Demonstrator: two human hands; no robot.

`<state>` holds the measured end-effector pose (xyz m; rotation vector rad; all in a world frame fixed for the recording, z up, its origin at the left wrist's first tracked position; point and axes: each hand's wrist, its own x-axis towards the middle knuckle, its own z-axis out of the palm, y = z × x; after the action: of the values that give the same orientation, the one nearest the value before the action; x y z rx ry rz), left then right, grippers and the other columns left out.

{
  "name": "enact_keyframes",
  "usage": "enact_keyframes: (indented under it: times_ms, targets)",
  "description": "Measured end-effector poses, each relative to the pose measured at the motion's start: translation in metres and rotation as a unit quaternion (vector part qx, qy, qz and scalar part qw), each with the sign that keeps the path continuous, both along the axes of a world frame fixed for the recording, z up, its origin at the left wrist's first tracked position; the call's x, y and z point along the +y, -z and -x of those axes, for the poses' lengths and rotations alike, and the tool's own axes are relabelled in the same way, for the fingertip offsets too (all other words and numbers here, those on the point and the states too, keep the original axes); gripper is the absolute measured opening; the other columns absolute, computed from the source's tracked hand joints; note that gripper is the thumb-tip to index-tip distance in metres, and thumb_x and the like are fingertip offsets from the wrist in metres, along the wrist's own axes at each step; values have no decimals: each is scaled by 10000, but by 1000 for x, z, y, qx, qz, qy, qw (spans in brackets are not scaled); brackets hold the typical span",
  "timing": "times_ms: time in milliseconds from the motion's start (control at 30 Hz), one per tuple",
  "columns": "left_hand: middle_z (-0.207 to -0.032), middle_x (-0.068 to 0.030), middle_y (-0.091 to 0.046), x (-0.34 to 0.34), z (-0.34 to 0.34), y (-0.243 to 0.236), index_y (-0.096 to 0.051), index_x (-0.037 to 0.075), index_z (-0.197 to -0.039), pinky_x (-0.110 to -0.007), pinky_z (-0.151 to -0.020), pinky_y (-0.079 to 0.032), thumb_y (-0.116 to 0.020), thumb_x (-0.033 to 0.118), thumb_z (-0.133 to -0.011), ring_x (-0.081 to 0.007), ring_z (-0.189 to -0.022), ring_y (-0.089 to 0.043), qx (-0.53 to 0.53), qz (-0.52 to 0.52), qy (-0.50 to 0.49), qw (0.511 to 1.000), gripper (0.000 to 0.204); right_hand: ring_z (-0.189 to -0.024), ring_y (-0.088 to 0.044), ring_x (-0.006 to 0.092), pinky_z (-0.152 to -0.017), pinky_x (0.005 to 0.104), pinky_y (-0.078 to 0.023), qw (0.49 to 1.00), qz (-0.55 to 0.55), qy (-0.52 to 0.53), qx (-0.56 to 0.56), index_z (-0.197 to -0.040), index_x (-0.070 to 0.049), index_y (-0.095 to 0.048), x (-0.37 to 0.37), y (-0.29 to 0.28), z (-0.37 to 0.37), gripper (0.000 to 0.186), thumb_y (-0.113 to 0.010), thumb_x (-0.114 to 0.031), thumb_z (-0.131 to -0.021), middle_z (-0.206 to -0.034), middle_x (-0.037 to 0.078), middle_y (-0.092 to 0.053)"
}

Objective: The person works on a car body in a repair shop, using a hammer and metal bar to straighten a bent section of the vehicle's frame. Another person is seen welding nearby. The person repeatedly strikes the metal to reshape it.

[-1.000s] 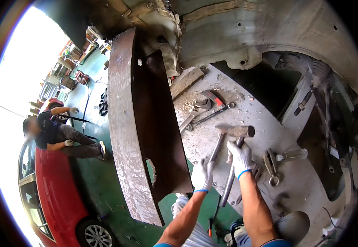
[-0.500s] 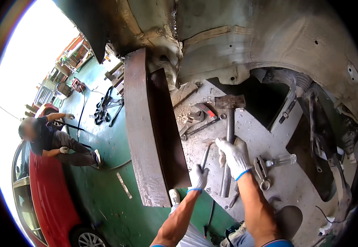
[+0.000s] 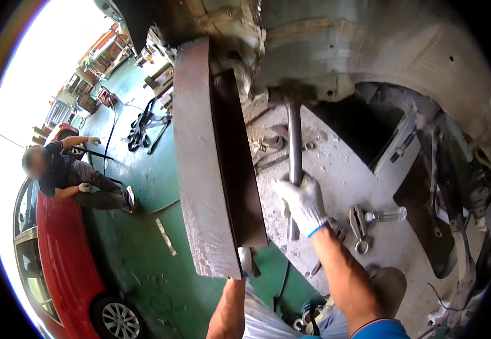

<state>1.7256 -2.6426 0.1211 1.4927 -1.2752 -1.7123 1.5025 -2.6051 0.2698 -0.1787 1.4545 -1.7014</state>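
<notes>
My right hand [image 3: 302, 199], in a white knit glove, is closed around the steel handle of a hammer [image 3: 295, 135]. The hammer's blocky head is raised toward the car body panel [image 3: 392, 48] and looks slightly blurred. Left of it a rusty steel channel [image 3: 200, 158] juts out toward me from the bodywork. At the channel's near end is my gloved left hand [image 3: 245, 261], mostly hidden behind the steel, so its fingers do not show. An adjustable wrench [image 3: 268, 148] lies on the grey plate beyond my right hand.
Locking pliers [image 3: 357, 220] and a clear-handled screwdriver [image 3: 387, 215] lie on the grey plate [image 3: 341, 169], which has dark cutouts. Suspension parts hang at right. On the green floor at left, a person [image 3: 81, 175] leans by a red car [image 3: 67, 248]; black straps [image 3: 144, 133] lie beyond.
My right hand has raised the hammer up and left, toward the bodywork. My left hand, which held a slim metal rod, has gone left behind the channel's near end; the rod no longer shows clearly.
</notes>
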Motion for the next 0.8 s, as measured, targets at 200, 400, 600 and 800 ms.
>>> enact_keyframes:
  times_ms: [200, 400, 600, 800]
  targets:
    - [-624, 6, -468, -4, 12, -17, -569, 103, -919, -326, -450, -407, -671, 306, -987, -125, -479, -449, -4, 19, 21, 1000, 237, -427, -544, 99, -391, 275, -437, 997, -3, -24, 69, -833, -57, -641, -11, -7, 12, 172, -746, -188, -870, -618, 5, -590]
    - [-627, 22, -430, -1, 29, -69, -561, 88, -1104, -329, -441, -370, -594, 334, -1022, -131, -467, -405, 54, -69, 27, 996, 262, -428, -563, 109, -396, 286, -446, 993, -18, -58, 105, -811, -60, -644, -7, -20, 27, 158, -721, -184, -870, -593, 12, -590]
    - [-633, 50, -355, -60, 50, -49, -542, 117, -1150, -318, -434, -303, -487, 396, -1060, -121, -466, -356, 297, -120, 76, 944, 299, -422, -571, 122, -399, 290, -452, 992, -16, -70, 107, -773, -51, -628, -4, -18, 32, 188, -713, -197, -855, -572, 27, -587]
    - [-616, 66, -327, -31, 137, -151, -539, 119, -1001, -237, -420, -233, -509, 328, -1080, -49, -458, -270, 218, -46, 94, 970, 225, -414, -559, 129, -387, 289, -431, 985, -26, -88, 144, -756, -34, -638, -1, -23, 36, 186, -697, -159, -882, -572, 39, -592]
